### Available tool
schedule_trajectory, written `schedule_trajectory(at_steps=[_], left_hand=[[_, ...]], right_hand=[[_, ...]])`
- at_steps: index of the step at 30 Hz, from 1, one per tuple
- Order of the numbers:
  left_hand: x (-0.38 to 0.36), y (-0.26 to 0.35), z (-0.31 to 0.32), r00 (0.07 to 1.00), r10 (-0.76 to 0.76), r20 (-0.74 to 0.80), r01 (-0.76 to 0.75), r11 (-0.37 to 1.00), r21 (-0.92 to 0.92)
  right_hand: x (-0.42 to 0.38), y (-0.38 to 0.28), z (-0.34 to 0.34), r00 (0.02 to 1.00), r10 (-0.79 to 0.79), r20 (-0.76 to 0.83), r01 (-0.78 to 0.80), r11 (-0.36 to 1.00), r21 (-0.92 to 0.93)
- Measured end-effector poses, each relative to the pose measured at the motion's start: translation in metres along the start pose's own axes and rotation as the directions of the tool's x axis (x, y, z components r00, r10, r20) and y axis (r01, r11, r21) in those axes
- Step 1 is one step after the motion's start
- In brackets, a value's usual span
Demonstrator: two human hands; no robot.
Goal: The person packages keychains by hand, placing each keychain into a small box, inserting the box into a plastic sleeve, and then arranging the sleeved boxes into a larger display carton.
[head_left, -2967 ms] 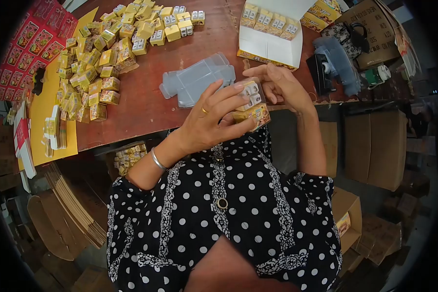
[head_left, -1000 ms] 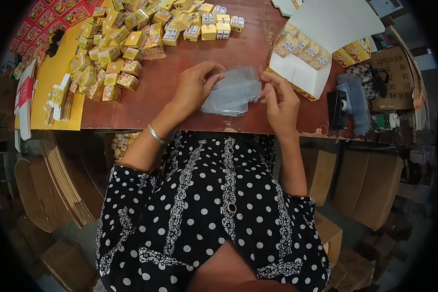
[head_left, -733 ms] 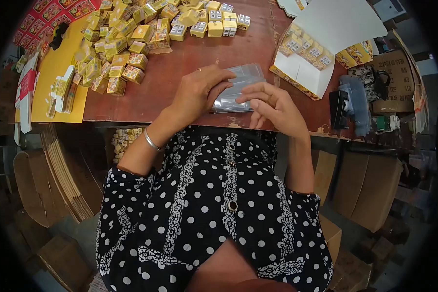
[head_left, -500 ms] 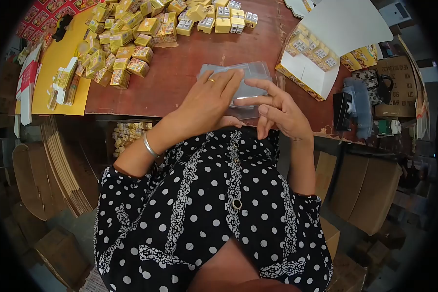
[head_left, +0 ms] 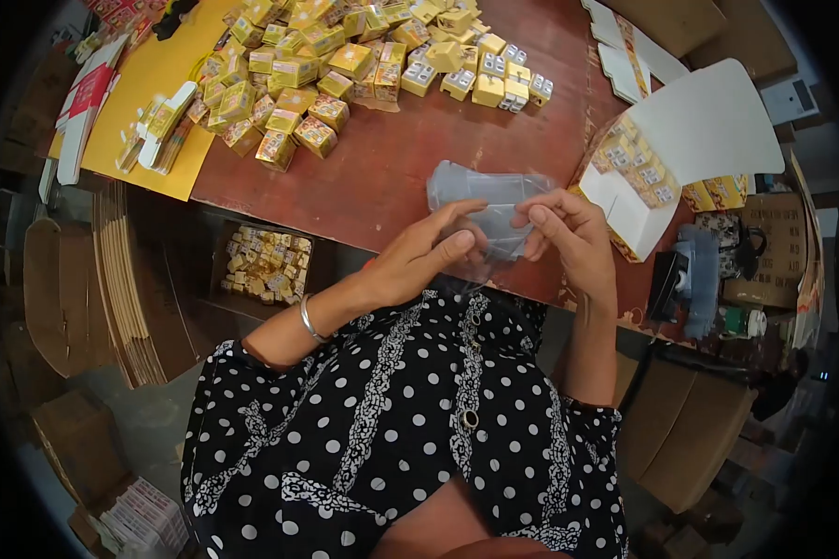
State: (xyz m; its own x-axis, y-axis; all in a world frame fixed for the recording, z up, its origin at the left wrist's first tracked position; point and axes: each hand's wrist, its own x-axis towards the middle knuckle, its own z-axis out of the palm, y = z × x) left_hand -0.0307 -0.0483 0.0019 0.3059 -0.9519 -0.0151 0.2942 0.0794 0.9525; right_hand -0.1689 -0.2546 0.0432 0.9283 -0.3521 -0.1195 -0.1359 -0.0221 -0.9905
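Observation:
Clear plastic bags (head_left: 499, 191) lie in a stack at the red table's front edge. My left hand (head_left: 429, 252) is at the left side of the stack, thumb and fingers curved round a clear film that hangs over the edge. At the right side, my right hand (head_left: 569, 233) has its thumb and forefinger pinched together on the clear plastic. Beyond the stack, small yellow boxes (head_left: 294, 73) form a heap, with yellow and grey pieces (head_left: 489, 88) beside them.
An open white display box (head_left: 625, 200) holding small packs stands at the right. Yellow card (head_left: 182, 121) with folded cartons (head_left: 166, 130) lies at the left. Below the table, a carton holds many small pieces (head_left: 266, 265). Blue-grey plastic (head_left: 702, 279) is at the far right.
The view has shifted, so the table sits lower and further right. My hands have moved apart from over the bags to their near sides, and my right finger and thumb have closed.

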Motion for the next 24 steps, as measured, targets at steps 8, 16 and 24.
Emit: schedule_trajectory(at_steps=[8, 16, 24], left_hand=[[-0.024, -0.007, -0.04, 0.98, -0.051, -0.191, 0.01, 0.978, -0.209], [-0.036, -0.015, -0.075, 0.957, -0.072, -0.283, 0.024, 0.986, -0.167], [-0.044, -0.018, -0.083, 0.957, -0.072, -0.28, 0.005, 0.973, -0.231]], right_hand=[[0.129, 0.009, -0.039, 0.936, -0.213, -0.28, 0.052, 0.87, -0.489], [0.208, 0.008, 0.008, 0.904, -0.426, -0.042, 0.284, 0.67, -0.686], [0.259, 0.024, 0.088, 0.875, -0.45, 0.181, 0.364, 0.363, -0.858]])
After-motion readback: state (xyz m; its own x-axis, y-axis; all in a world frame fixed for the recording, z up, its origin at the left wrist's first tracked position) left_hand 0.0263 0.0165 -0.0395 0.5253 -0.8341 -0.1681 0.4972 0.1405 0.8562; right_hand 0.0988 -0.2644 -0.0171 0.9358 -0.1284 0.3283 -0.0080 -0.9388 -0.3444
